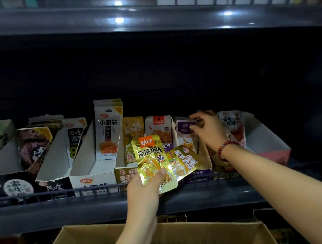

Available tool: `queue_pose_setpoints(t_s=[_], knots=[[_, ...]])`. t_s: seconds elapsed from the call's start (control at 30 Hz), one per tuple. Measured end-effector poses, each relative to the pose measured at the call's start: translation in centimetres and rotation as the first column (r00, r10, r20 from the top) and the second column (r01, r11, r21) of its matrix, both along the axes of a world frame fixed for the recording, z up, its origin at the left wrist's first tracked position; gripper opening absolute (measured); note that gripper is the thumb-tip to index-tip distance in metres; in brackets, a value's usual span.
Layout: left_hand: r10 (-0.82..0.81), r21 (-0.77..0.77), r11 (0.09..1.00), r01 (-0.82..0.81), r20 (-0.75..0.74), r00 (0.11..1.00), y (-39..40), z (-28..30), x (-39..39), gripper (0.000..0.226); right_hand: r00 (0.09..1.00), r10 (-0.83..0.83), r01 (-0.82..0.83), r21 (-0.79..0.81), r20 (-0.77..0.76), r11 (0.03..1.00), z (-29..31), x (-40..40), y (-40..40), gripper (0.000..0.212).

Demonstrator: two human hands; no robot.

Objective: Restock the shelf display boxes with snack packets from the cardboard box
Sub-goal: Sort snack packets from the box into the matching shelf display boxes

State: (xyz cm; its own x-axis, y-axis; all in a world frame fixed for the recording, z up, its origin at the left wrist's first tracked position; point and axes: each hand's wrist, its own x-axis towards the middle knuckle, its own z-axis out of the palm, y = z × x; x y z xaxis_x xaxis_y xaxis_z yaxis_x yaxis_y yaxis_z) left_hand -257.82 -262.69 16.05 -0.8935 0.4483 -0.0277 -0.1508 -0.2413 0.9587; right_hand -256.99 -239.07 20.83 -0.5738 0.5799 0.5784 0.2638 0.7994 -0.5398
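Dark metal shelf (199, 200) with low wire front rail (47, 194). Row of open display boxes carried side by side: black box (13, 185) at left, black-fronted box (54, 185), white box (92, 175), gold-fronted box (124, 174), purple-fronted box (203, 173), pink-fronted box (267, 149) at right. Snack packets stood upright inside.

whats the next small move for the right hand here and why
Probably seat the purple packets down into their display box, then let go: the right hand pinches their top edge there, while the left hand holds two gold packets waiting.
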Motion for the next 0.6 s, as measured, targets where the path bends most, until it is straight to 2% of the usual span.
queue_pose_setpoints(t_s=[0.07, 0.17, 0.23, 0.27, 0.3, 0.33, 0.5, 0.6], knots=[[0.0, 0.004, 1.0, 0.0, 0.015, 1.0, 0.0, -0.1, 0.1, 0.016, 0.995, 0.098, -0.099, -0.07, -0.027, 0.993, 0.8, 1.1, -1.3, 0.02], [-0.019, 0.039, 0.999, 0.017, 0.058, 0.998, -0.2, 0.1, 0.6, 0.019, 0.952, 0.294, -0.272, -0.204, 0.086, 0.941, 2.1, 3.2, -3.9, 0.017], [-0.039, 0.089, 0.996, 0.03, 0.098, 0.994, -0.4, 0.5, 0.9, 0.021, 0.891, 0.394, -0.303, -0.352, 0.226, 0.886, 2.6, 4.3, -5.1, 0.03], [-0.048, 0.114, 0.993, 0.035, 0.114, 0.992, -0.6, 0.8, 1.1, 0.022, 0.856, 0.436, -0.296, -0.428, 0.279, 0.854, 2.7, 4.7, -5.6, 0.046], [-0.057, 0.13, 0.991, 0.041, 0.125, 0.991, -0.8, 1.1, 1.3, 0.022, 0.821, 0.476, -0.287, -0.493, 0.315, 0.821, 2.7, 5.1, -5.8, 0.061], [-0.065, 0.135, 0.99, 0.047, 0.129, 0.989, -1.2, 1.4, 1.5, 0.022, 0.798, 0.515, -0.286, -0.556, 0.312, 0.78, 2.9, 5.5, -6.1, 0.067], [-0.101, 0.102, 0.991, 0.088, 0.131, 0.986, -3.7, 2.6, 2.3, 0.018, 0.85, 0.52, -0.324, -0.694, 0.086, 0.644, 3.6, 6.7, -7.7, 0.031], [-0.086, 0.039, 0.996, 0.083, 0.092, 0.992, -6.0, 3.1, 2.8, 0.012, 0.872, 0.489, -0.354, -0.684, 0.005, 0.638, 3.7, 6.8, -9.6, 0.012]])
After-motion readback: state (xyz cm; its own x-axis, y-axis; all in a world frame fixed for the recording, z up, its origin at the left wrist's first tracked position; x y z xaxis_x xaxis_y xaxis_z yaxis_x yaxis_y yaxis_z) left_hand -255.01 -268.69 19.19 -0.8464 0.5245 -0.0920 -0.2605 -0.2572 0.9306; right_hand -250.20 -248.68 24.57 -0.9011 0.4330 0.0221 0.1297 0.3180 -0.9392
